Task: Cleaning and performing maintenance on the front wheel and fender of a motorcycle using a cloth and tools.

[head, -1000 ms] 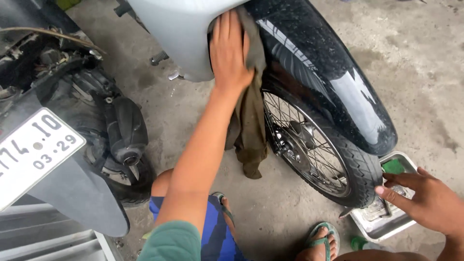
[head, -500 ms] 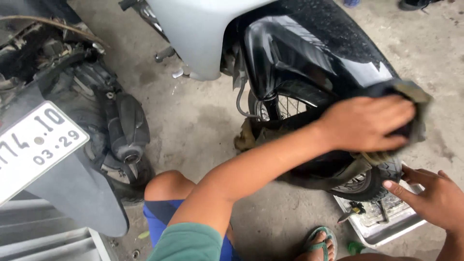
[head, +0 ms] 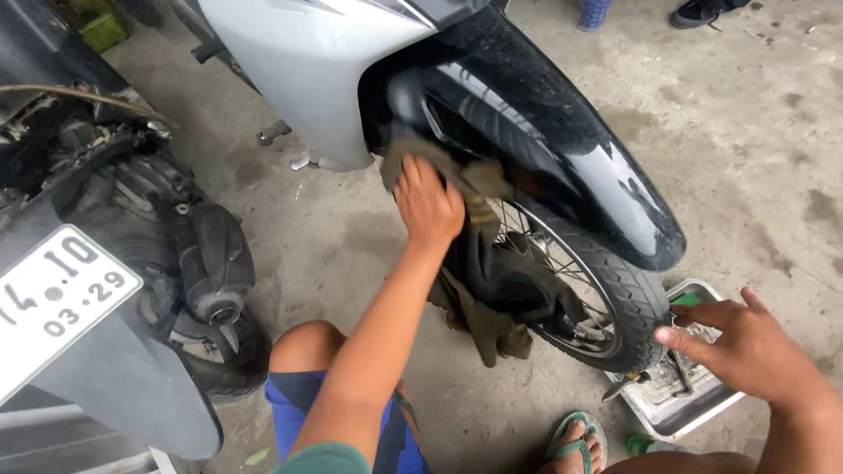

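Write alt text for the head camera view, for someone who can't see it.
A person's left hand presses a brown rag against a motorbike's black front fender, while the right hand touches the front tyre. A metal tray of tools sits on the concrete floor; a second motorbike stands alongside.

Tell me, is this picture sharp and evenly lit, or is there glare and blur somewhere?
Head view: soft, even daylight with faint shadows on the concrete floor; pale reflections streak the glossy black fender; the left hand pressing the rag looks slightly soft, the right hand fairly crisp; wide-lens bending shows toward the edges.
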